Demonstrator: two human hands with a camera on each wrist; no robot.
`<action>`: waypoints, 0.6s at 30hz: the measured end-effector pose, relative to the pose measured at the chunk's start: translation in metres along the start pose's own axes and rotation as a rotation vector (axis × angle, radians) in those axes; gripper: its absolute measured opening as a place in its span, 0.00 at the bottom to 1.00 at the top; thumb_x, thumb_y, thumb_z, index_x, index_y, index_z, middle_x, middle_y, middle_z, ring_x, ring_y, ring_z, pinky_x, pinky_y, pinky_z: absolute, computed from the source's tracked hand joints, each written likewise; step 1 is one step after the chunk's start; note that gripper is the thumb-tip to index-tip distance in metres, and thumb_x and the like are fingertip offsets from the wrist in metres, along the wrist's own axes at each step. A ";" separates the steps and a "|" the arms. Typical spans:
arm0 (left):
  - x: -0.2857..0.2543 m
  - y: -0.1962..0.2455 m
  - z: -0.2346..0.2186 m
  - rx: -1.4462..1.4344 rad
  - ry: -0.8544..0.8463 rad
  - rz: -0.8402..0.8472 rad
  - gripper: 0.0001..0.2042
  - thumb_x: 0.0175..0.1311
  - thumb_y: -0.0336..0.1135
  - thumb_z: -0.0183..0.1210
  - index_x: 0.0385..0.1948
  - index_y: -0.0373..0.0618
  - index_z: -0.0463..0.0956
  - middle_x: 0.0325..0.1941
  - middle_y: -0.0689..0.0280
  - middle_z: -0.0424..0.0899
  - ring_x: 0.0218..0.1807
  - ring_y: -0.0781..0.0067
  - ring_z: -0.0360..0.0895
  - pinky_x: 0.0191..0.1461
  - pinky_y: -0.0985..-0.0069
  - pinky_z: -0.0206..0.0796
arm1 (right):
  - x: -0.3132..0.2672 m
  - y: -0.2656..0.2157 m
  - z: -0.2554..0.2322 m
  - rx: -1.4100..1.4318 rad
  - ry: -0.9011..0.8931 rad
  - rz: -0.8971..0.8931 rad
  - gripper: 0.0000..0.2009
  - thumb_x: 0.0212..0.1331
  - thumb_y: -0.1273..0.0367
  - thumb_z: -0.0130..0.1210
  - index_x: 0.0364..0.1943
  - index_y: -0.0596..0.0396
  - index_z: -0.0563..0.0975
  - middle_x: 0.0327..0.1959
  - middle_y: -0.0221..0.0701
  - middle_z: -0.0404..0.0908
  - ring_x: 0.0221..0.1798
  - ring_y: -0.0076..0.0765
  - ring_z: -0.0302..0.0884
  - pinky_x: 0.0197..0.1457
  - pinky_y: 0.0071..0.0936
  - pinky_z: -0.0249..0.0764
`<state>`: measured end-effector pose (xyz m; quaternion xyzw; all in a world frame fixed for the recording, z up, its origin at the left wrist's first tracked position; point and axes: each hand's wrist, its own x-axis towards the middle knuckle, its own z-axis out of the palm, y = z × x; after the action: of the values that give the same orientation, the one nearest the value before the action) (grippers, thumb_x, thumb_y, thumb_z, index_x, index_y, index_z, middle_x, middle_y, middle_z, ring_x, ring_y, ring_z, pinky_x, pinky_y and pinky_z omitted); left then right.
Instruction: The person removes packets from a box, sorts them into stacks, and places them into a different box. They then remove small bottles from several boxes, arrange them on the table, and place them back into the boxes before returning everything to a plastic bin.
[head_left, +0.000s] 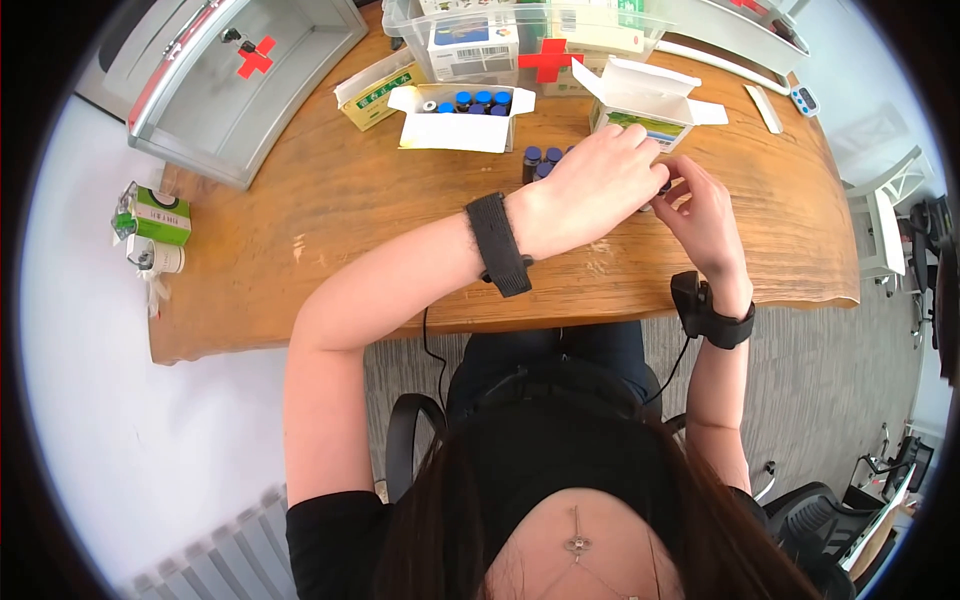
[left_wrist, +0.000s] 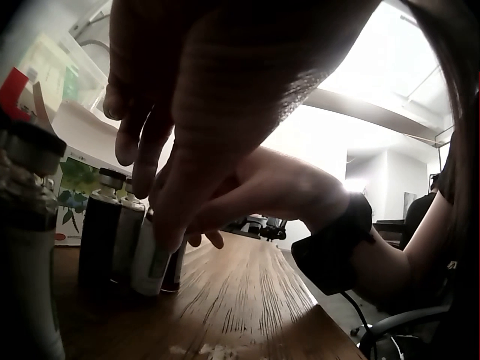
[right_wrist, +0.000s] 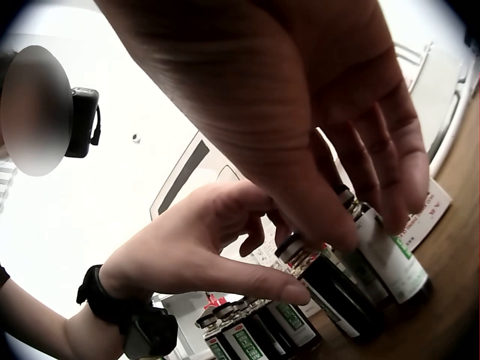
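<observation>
Small dark glass bottles with dark caps stand on the wooden table. My left hand reaches across to the right, its thumb and fingers around the bottles nearest it. Close beside it, my right hand pinches a labelled bottle near the top between thumb and fingers. The two hands nearly meet and hide most of this group in the head view. More capped bottles stand left of my left hand. An open white carton with a green picture stands just behind the hands.
An open carton of blue-capped bottles lies further left, beside a yellow-green box. Behind is a clear plastic bin with a red cross and boxes. A grey case stands left; a timer lies far right.
</observation>
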<state>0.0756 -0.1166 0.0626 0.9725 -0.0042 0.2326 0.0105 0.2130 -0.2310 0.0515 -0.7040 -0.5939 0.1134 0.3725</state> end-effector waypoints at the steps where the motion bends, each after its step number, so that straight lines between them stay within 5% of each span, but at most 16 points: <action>1: 0.000 0.001 0.000 -0.028 -0.010 0.011 0.05 0.51 0.27 0.55 0.30 0.42 0.71 0.32 0.62 0.73 0.41 0.64 0.71 0.46 0.70 0.65 | -0.001 -0.001 -0.001 -0.006 0.013 0.023 0.13 0.47 0.78 0.59 0.38 0.60 0.74 0.34 0.37 0.78 0.28 0.35 0.76 0.34 0.29 0.73; 8: -0.008 0.002 -0.054 -0.196 0.032 -0.048 0.09 0.51 0.29 0.61 0.32 0.41 0.71 0.31 0.61 0.76 0.38 0.61 0.75 0.42 0.66 0.68 | -0.006 -0.039 -0.036 0.005 0.173 -0.017 0.14 0.49 0.77 0.61 0.42 0.56 0.76 0.33 0.31 0.79 0.31 0.24 0.77 0.31 0.21 0.72; 12: -0.040 -0.031 -0.110 -0.425 0.138 -0.374 0.14 0.53 0.33 0.63 0.38 0.41 0.70 0.33 0.63 0.79 0.33 0.68 0.75 0.40 0.72 0.67 | 0.015 -0.074 -0.038 0.140 0.214 -0.146 0.14 0.50 0.77 0.61 0.43 0.55 0.77 0.35 0.29 0.81 0.33 0.22 0.78 0.33 0.19 0.73; 14: -0.064 -0.059 -0.132 -0.242 0.195 -0.404 0.13 0.55 0.35 0.60 0.38 0.41 0.68 0.34 0.57 0.82 0.41 0.61 0.82 0.41 0.70 0.71 | 0.038 -0.080 -0.022 0.226 0.232 -0.301 0.14 0.50 0.75 0.62 0.43 0.54 0.77 0.36 0.28 0.81 0.34 0.21 0.79 0.34 0.18 0.74; 15: -0.071 -0.066 -0.140 -0.244 0.189 -0.402 0.13 0.55 0.35 0.60 0.38 0.41 0.68 0.34 0.57 0.82 0.41 0.61 0.82 0.41 0.70 0.71 | 0.048 -0.087 -0.013 0.287 0.203 -0.268 0.13 0.50 0.75 0.61 0.43 0.54 0.78 0.35 0.33 0.82 0.35 0.29 0.81 0.36 0.24 0.76; 16: -0.078 -0.072 -0.146 -0.164 0.141 -0.520 0.13 0.54 0.34 0.62 0.37 0.40 0.69 0.34 0.57 0.81 0.40 0.61 0.81 0.43 0.71 0.70 | 0.060 -0.090 -0.005 0.234 0.129 -0.291 0.14 0.55 0.73 0.61 0.46 0.58 0.75 0.43 0.26 0.79 0.37 0.19 0.77 0.39 0.17 0.72; 17: -0.081 -0.076 -0.149 -0.081 0.095 -0.637 0.14 0.54 0.32 0.63 0.37 0.38 0.70 0.34 0.58 0.80 0.40 0.61 0.79 0.45 0.72 0.69 | 0.073 -0.091 0.011 0.212 0.160 -0.369 0.14 0.55 0.72 0.60 0.47 0.55 0.76 0.40 0.29 0.81 0.35 0.23 0.79 0.38 0.20 0.74; 18: -0.083 -0.080 -0.150 -0.080 0.095 -0.637 0.14 0.54 0.32 0.63 0.37 0.38 0.70 0.34 0.58 0.80 0.40 0.61 0.79 0.45 0.72 0.69 | 0.085 -0.098 0.023 0.292 0.137 -0.255 0.12 0.51 0.73 0.60 0.41 0.60 0.75 0.28 0.40 0.79 0.30 0.38 0.79 0.35 0.29 0.75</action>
<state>-0.0649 -0.0332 0.1571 0.9118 0.2916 0.2624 0.1213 0.1485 -0.1419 0.1240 -0.5677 -0.6290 0.1020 0.5213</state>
